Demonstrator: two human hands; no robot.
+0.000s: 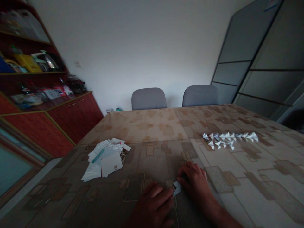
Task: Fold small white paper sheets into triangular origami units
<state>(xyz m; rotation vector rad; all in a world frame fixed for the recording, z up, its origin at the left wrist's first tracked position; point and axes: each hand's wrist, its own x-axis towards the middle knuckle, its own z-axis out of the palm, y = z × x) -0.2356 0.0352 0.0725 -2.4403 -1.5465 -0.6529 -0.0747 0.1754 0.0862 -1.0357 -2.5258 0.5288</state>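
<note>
Your small piece of paper (177,188) sits at the lower centre of the frame, low over the patterned table (152,128), between your two hands. Your right hand (193,177) has its thumb and fingers curled in at the upper right of the paper and appears to grasp it there; your left hand (155,202) reaches in from the lower left, fingers bent, a fingertip meeting the left edge, though you can't tell from this view whether it pinches or only presses. The paper looks pale, with a darker patch near that fingertip. Expect it to be almost weightless, flexible but stiffer wherever it is doubled, and easy to crumple or tear if you squeeze hard; a smooth face may slide under dry fingers. Take it lightly by the edges, between thumb and fingertip, and keep pressure off any pointed corner. At the left of the frame lies a loose pile of paper (111,163) with a teal strip (98,155) on top; at the right, folded paper pieces (228,137) stand in two rough rows, well apart from your hands.
</note>
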